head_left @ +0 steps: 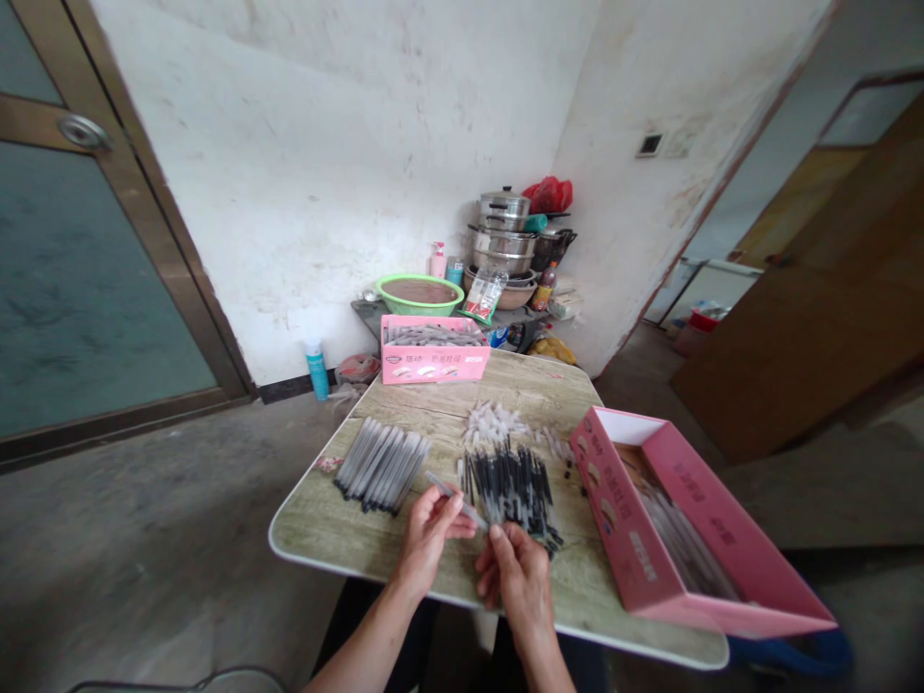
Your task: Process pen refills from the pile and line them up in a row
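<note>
My left hand (425, 534) is closed on a clear pen barrel (451, 493) that points up and to the left. My right hand (516, 573) is pinched at the barrel's lower end, beside a pile of black pen refills (512, 481). A row of assembled pens (380, 462) lies to the left of my hands. Small clear caps (495, 422) are heaped behind the refills. All of it rests on a wood-pattern table (346, 529).
A pink box (433, 351) full of pens stands at the table's far edge. A larger open pink box (664, 520) sits at the right. Behind are a green basin (420, 294), stacked pots (503, 236) and a blue bottle (316, 371) on the floor.
</note>
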Action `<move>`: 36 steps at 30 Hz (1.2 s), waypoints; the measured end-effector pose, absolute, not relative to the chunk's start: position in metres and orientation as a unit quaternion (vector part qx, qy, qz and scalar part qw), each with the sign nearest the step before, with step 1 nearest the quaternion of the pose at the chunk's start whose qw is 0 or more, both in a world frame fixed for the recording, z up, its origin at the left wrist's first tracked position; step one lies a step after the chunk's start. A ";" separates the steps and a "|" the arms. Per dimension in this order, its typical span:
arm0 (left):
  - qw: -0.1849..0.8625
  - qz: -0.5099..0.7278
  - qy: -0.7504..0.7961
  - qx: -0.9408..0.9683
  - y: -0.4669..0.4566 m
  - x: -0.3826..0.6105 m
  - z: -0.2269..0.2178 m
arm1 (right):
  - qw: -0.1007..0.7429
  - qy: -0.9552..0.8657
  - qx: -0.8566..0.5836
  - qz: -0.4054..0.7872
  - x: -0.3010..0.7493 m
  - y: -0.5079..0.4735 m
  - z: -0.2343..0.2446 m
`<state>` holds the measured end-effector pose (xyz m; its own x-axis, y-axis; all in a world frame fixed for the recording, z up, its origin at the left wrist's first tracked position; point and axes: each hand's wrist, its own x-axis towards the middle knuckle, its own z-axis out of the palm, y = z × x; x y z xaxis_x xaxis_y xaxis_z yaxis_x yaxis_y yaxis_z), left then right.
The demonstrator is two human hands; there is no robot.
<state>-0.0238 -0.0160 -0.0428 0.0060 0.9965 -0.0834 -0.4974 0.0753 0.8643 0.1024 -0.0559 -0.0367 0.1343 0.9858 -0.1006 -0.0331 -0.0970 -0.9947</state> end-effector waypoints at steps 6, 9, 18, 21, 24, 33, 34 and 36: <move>0.626 0.593 0.382 0.333 -0.015 -0.025 -0.046 | 0.516 -0.431 -0.549 0.497 0.102 -0.056 -0.033; 0.627 0.592 0.381 0.334 -0.015 -0.024 -0.044 | 0.511 -0.436 -0.550 0.497 0.101 -0.056 -0.033; 0.631 0.585 0.380 0.340 -0.015 -0.025 -0.045 | 0.509 -0.441 -0.538 0.507 0.101 -0.059 -0.037; 0.635 0.582 0.374 0.342 -0.015 -0.025 -0.044 | 0.514 -0.419 -0.536 0.523 0.099 -0.061 -0.041; 0.640 0.578 0.368 0.347 -0.016 -0.025 -0.041 | 0.508 -0.383 -0.536 0.555 0.096 -0.060 -0.041; 0.637 0.575 0.363 0.364 -0.018 -0.026 -0.044 | 0.489 -0.425 -0.535 0.542 0.097 -0.061 -0.033; 0.639 0.571 0.362 0.367 -0.019 -0.026 -0.045 | 0.484 -0.412 -0.530 0.561 0.097 -0.061 -0.034; 0.640 0.566 0.356 0.378 -0.020 -0.026 -0.047 | 0.471 -0.396 -0.516 0.596 0.096 -0.062 -0.036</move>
<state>-0.0263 -0.0201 -0.0468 0.1046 0.9941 -0.0284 -0.4557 0.0733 0.8871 0.0964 -0.0619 -0.0356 -0.0229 0.9701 -0.2418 -0.1525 -0.2424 -0.9581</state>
